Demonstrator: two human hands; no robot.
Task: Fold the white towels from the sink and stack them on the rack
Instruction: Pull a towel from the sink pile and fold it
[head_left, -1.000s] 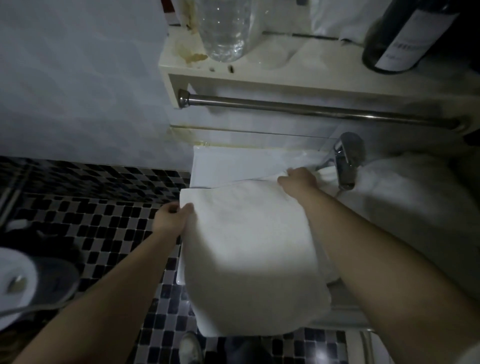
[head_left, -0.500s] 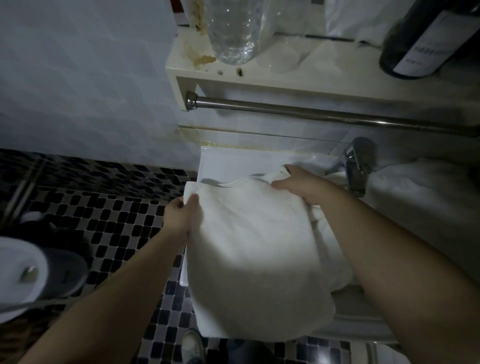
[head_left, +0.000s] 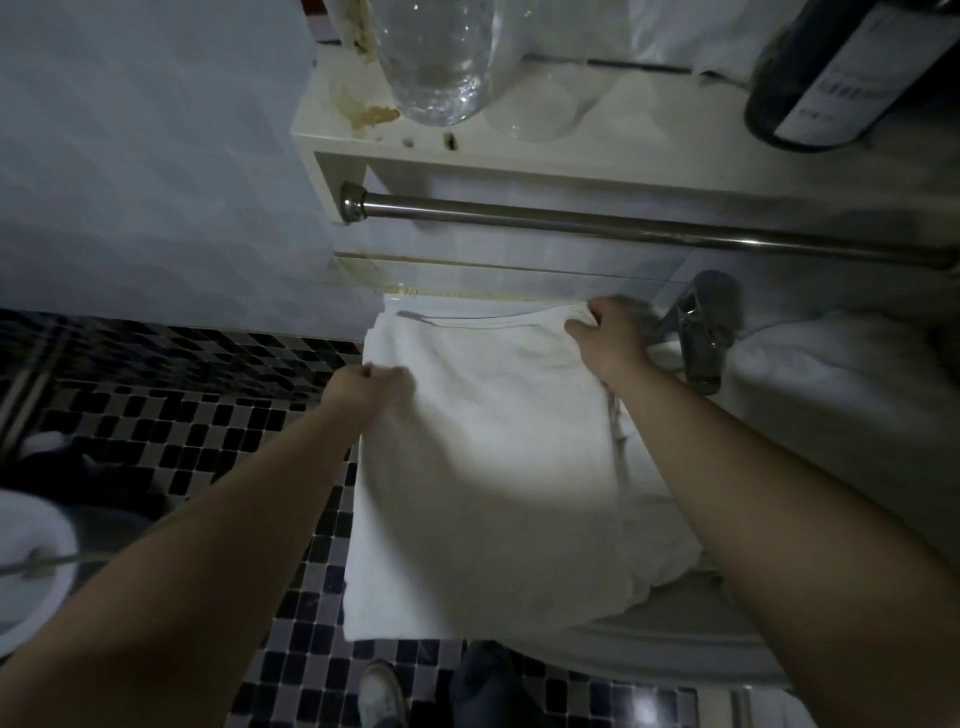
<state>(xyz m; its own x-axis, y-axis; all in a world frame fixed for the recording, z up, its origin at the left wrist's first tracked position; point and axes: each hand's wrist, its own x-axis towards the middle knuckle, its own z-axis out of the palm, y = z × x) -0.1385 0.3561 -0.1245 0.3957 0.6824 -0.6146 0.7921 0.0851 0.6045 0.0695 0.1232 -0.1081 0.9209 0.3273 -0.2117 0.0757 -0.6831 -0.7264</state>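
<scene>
Towel in hand: a white terry towel (head_left: 483, 467), folded into a broad rectangle, lies spread over the left part of the white ceramic sink (head_left: 675, 644). Its far hem lies close to the wall and its near left corner hangs out over the floor.
Left hand: the left hand (head_left: 363, 387) is at the towel's left edge, toward the far end. Its fingers (head_left: 387, 375) are curled in and pinch the cloth there.
Right hand: the right hand (head_left: 605, 338) is at the towel's far right corner, just beside the tap. Its fingers are bent over the hem with the thumb on the top face, gripping that corner.
Other towels: a heap of white towels (head_left: 831, 395) fills the right part of the sink, right of the tap, and the right forearm partly hides it.
Tap: a chrome mixer tap (head_left: 698, 332) stands at the back of the sink, between the spread towel and the heap. It is blurred.
Rack: a cream wall shelf (head_left: 597, 166) with a round steel rail (head_left: 623, 234) under it is fixed to the wall above the sink. Brown stains mark its left end, and no folded towel shows on the visible part.
On the shelf: a clear plastic bottle (head_left: 436, 67) stands at the left end, with a clear tumbler (head_left: 540, 111) just beside it. A dark glass bottle with a white label (head_left: 831, 88) stands at the right.
Floor: a black, grey and white mosaic tile floor (head_left: 156, 431) lies left of the sink. A pale shoe (head_left: 382, 696) shows at the bottom edge.
Left margin: a white rounded fixture (head_left: 26, 566), too dim to identify.
</scene>
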